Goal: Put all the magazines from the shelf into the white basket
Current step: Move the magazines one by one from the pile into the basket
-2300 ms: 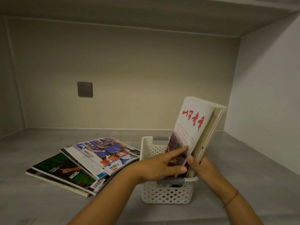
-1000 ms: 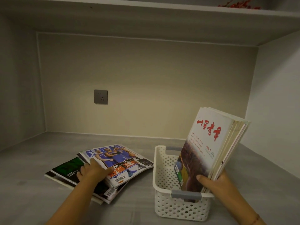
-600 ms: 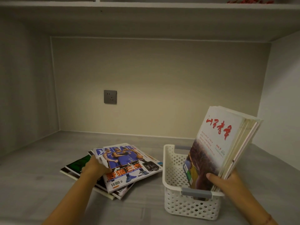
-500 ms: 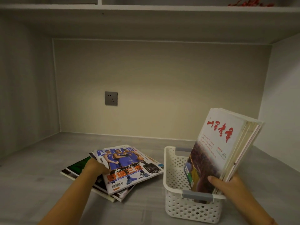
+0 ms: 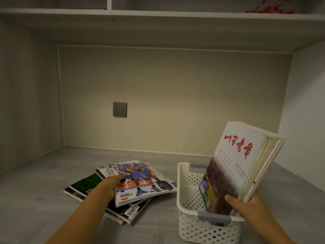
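The left hand [image 5: 112, 188] lay closed on the near left edge of the basketball magazine [image 5: 140, 182], thumb on the cover and the other digits hidden beneath, so it appeared to have that top issue pinched. That magazine crowned a fanned pile of magazines [image 5: 123, 208] lying flat on the shelf floor [image 5: 44, 199], just left of the white basket [image 5: 198, 224]. Its long axis ran from near left toward the basket's far corner, and the basket lay to the hand's right, so the coming move looked like a lift and a swing rightward. The left hand was clearly the nearer one to the pile.

The right hand [image 5: 246, 205] was wrapped around the lower edge of a bundle of upright magazines [image 5: 235, 166], thumb on the front cover, at the basket's right side. The bundle stood in the basket, leaning right and rising well above the rim. The left part of the basket was empty. A wall socket [image 5: 120, 109] sat on the back wall above the pile.
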The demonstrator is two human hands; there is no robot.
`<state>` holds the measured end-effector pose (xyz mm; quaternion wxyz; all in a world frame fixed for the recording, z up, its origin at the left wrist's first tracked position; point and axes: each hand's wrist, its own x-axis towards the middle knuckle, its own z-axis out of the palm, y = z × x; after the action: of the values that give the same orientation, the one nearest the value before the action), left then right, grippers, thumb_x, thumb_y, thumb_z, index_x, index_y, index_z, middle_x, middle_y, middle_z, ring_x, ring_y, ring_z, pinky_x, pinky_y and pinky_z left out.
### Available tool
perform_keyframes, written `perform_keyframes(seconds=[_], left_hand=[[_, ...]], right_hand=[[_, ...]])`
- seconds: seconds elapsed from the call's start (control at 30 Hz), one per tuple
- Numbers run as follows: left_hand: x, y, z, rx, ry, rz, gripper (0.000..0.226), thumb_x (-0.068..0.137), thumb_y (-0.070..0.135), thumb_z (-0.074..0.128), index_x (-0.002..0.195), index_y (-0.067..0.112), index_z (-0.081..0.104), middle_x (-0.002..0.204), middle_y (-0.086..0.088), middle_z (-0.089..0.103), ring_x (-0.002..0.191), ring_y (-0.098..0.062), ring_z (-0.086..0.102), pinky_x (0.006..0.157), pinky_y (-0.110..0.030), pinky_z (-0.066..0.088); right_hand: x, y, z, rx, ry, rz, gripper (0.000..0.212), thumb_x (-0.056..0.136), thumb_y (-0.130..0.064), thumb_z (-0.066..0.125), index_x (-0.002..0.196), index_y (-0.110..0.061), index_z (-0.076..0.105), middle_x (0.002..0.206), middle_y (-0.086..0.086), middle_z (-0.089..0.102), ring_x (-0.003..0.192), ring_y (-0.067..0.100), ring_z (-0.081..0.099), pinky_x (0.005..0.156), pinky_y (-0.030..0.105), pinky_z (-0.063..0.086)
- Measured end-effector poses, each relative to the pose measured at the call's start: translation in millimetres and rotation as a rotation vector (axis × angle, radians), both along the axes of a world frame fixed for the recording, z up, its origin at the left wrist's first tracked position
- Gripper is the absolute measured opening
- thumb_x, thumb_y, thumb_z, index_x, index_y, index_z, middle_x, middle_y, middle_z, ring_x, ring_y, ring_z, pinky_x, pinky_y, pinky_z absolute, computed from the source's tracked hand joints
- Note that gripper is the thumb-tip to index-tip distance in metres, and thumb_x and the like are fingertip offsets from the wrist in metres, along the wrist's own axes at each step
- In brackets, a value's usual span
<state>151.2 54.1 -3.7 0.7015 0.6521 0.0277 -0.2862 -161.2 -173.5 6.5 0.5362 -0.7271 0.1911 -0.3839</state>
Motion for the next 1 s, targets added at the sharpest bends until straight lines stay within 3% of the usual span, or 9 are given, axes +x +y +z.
perform_keyframes(seconds=[0.13,0.2,0.33,0.5,0.63,0.77,0.83,0.9,1.0], left_hand=[[4,8,3,0.012,0.012,-0.037,0.031,0.085,0.007,0.067,0.11,0.001,0.052,0.08,-0.025,0.067,0.067,-0.038,0.064,0.038,-0.042,0.054],[2,15,5,-0.028,0.011,-0.07,0.029,0.083,0.004,0.068,0.108,0.0,0.054,0.075,-0.024,0.07,0.065,-0.037,0.067,0.041,-0.041,0.055],[-5,19,14,-0.083,-0.094,-0.098,0.039,0.083,0.006,0.067,0.118,-0.003,0.054,0.09,-0.023,0.069,0.073,-0.034,0.067,0.059,-0.041,0.059],[-46,-6,52,-0.178,-0.442,0.04,0.038,0.085,0.012,0.067,0.118,0.001,0.053,0.095,-0.02,0.069,0.077,-0.032,0.068,0.06,-0.039,0.056],[-91,-27,81,-0.2,-0.839,0.094,0.007,0.089,0.022,0.064,0.092,0.023,0.058,0.088,-0.002,0.071,0.074,-0.015,0.07,0.058,-0.032,0.056],[-129,-43,99,-0.272,-1.064,0.099,0.011,0.09,0.023,0.062,0.086,0.032,0.058,0.085,0.012,0.068,0.075,-0.005,0.069,0.06,-0.018,0.055],[-142,-57,97,-0.278,-1.11,0.082,0.005,0.09,0.024,0.062,0.094,0.025,0.061,0.088,0.008,0.069,0.079,-0.006,0.069,0.065,-0.022,0.056],[-154,-71,90,-0.258,-1.141,0.067,0.015,0.09,0.024,0.062,0.103,0.016,0.064,0.091,0.003,0.07,0.082,-0.009,0.069,0.068,-0.025,0.057],[-169,-91,71,-0.199,-1.193,0.065,0.021,0.091,0.025,0.061,0.104,0.01,0.066,0.091,-0.001,0.07,0.081,-0.013,0.068,0.068,-0.028,0.058]], right_hand=[[-1,-2,-1,-0.009,0.005,0.006,0.079,0.074,0.004,0.069,0.14,-0.013,0.029,0.125,0.003,0.047,0.11,0.019,0.045,0.094,0.033,0.039],[-1,-2,-2,-0.011,0.009,-0.003,0.078,0.074,0.002,0.07,0.14,-0.013,0.031,0.122,0.002,0.047,0.108,0.019,0.046,0.091,0.03,0.038],[-1,-4,-3,-0.015,0.011,0.005,0.075,0.074,0.002,0.069,0.138,-0.015,0.034,0.122,0.0,0.05,0.106,0.017,0.049,0.088,0.028,0.04],[1,-4,-3,-0.05,0.017,-0.011,0.073,0.074,0.003,0.069,0.137,-0.014,0.036,0.118,-0.003,0.049,0.099,0.011,0.05,0.072,0.011,0.042],[1,-4,-3,-0.038,0.01,-0.012,0.072,0.075,0.004,0.068,0.137,-0.012,0.035,0.12,0.0,0.05,0.103,0.016,0.051,0.071,0.012,0.043],[-1,-2,-1,-0.05,0.016,-0.007,0.07,0.076,0.004,0.067,0.136,-0.012,0.035,0.118,0.0,0.05,0.098,0.012,0.051,0.059,0.005,0.045],[-2,0,0,-0.063,0.02,0.01,0.071,0.076,0.001,0.068,0.136,-0.014,0.033,0.12,0.0,0.049,0.101,0.012,0.051,0.06,0.003,0.046],[-4,2,3,-0.084,0.013,0.039,0.068,0.077,-0.003,0.069,0.132,-0.021,0.034,0.121,-0.002,0.05,0.101,0.005,0.052,0.065,0.003,0.046],[-7,4,5,-0.129,-0.003,0.074,0.068,0.077,-0.011,0.07,0.132,-0.026,0.034,0.124,-0.009,0.049,0.108,-0.002,0.05,0.082,0.008,0.045]])
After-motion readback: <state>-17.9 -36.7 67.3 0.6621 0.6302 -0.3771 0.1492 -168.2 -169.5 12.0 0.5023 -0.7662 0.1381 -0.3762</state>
